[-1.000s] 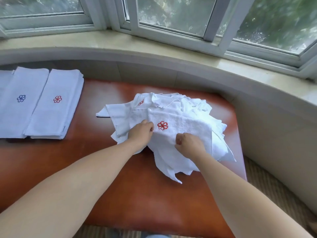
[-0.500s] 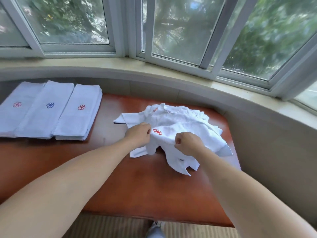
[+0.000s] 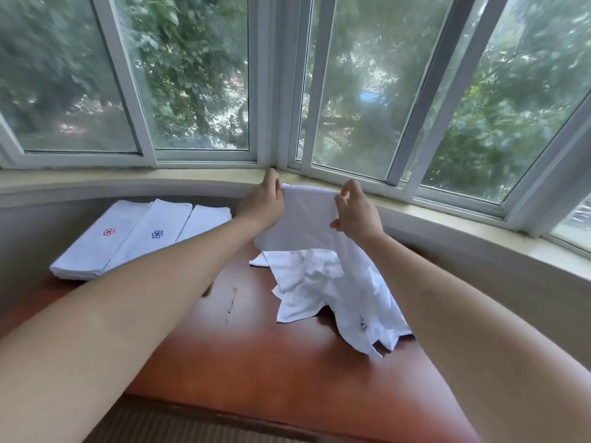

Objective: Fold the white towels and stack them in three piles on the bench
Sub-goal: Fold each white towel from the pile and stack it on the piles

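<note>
A white towel [image 3: 307, 219] hangs in the air above the bench, held by its top edge. My left hand [image 3: 263, 203] pinches its left corner and my right hand [image 3: 355, 212] pinches its right corner. Its lower part drapes down to the right, where a small red flower mark [image 3: 363, 324] shows. Under it lies a crumpled heap of white towels [image 3: 307, 282] on the red-brown bench [image 3: 256, 362]. At the back left lie three piles of folded towels side by side: one with a red flower [image 3: 108, 232], one with a blue flower [image 3: 157, 234], and a third [image 3: 208, 220] partly hidden by my left forearm.
A curved stone sill [image 3: 128, 182] and wall run behind the bench, with large windows [image 3: 192, 75] above. The bench's front edge [image 3: 224, 414] drops to a striped floor below.
Both hands have lifted one towel up off the heap and spread its top edge between them. The camera has tilted upward toward the windows.
</note>
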`<state>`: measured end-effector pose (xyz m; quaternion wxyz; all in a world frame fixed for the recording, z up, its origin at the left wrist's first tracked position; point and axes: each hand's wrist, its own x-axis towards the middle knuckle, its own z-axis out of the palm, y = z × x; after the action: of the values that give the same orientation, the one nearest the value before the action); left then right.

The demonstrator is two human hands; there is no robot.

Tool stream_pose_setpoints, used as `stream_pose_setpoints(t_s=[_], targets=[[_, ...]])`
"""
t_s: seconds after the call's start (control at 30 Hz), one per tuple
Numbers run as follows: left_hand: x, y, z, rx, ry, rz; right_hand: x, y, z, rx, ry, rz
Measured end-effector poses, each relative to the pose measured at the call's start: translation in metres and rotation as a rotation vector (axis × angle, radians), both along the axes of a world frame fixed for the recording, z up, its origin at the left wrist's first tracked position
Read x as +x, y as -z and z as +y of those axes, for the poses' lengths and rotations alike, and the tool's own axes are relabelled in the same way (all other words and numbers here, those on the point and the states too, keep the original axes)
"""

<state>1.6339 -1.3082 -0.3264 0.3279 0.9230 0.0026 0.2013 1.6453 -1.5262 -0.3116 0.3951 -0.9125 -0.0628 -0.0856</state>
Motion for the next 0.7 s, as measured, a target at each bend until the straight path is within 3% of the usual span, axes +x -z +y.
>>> stream_pose_setpoints(t_s=[0.23,0.47,0.7], targets=[[-0.02,-0.074,0.031,0.028,-0.009,-0.272,-0.004,-0.056,0.032,0.205,-0.092,-0.17],[-0.017,-0.119,0.057,0.097,-0.099,-0.453,0.008,-0.101,0.067,0.255,-0.064,-0.506],[-0.015,-0.06,0.076,0.222,-0.018,-0.167,0.027,-0.055,0.057,-0.181,-0.161,-0.082]])
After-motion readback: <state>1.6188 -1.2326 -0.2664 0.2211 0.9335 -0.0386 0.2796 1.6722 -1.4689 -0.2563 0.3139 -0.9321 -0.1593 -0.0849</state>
